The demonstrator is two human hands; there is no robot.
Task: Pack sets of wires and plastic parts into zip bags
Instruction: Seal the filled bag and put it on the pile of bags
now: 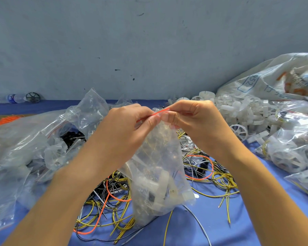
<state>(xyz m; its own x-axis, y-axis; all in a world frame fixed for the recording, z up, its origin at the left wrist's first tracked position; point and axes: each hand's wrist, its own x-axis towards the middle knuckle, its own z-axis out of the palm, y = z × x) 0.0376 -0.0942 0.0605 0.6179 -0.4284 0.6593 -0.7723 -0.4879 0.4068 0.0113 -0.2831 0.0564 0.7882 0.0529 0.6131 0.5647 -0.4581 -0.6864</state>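
We list one clear plastic zip bag [156,167], red seal pinched between left hand [124,128] and right hand [194,119], yellow wires [222,180] beneath it

Soft even daylight, mild blur, wide-angle bowing at edges

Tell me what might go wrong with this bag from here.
1. The left hand and right hand pinch only a short stretch of the red zip strip, so the zip bag may seal only partly and later spill parts.
2. Yellow wires inside reach up toward the strip and could jam in it.
3. The bag's bottom is down among the loose wires on the table; lifting could snag one.
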